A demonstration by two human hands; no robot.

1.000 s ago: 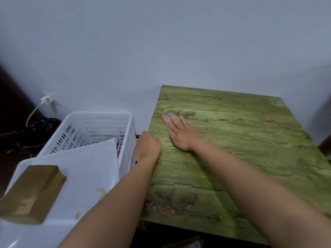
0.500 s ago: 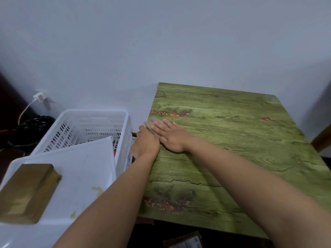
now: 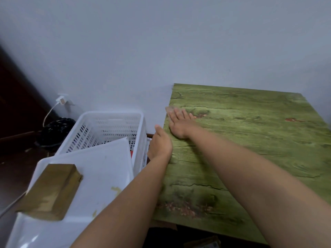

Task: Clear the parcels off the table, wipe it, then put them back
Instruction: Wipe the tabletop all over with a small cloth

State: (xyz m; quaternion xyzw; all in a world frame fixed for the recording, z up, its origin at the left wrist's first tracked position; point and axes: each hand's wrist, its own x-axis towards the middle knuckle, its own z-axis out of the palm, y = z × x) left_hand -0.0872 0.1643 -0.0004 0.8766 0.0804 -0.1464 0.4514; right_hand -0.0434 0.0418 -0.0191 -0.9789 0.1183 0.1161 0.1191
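The right hand (image 3: 180, 125) lay flat on the green surface (image 3: 250, 149), fingers (image 3: 176, 113) spread and pressing a small pale cloth (image 3: 169, 109) just by the far-left edge. Half a second earlier that hand and cloth were nearer, hard against the left hand; now they had slid away along the left edge toward the wall, back to about where they were a second ago. So that read as a back-and-forth scrub along this edge, and the wipe was well under way, not finished. The left hand (image 3: 161, 142) rested at the left edge of the surface, knuckles up, fingers curled over the rim; it seemed to grip the edge to steady things, though its underside was hidden and I could not tell for sure. It had barely moved. No parcels were on the surface. A flat white parcel (image 3: 100, 169) leaned out of the white basket (image 3: 111, 122) just left of the surface, and a brown box (image 3: 52, 190) sat on a white tray (image 3: 44, 230) nearer the camera. Reddish worn patches showed near the cloth and at the near edge; whether they were dirt or print, I could not say. The rest of the surface looked yet to be covered, then the parcels go back
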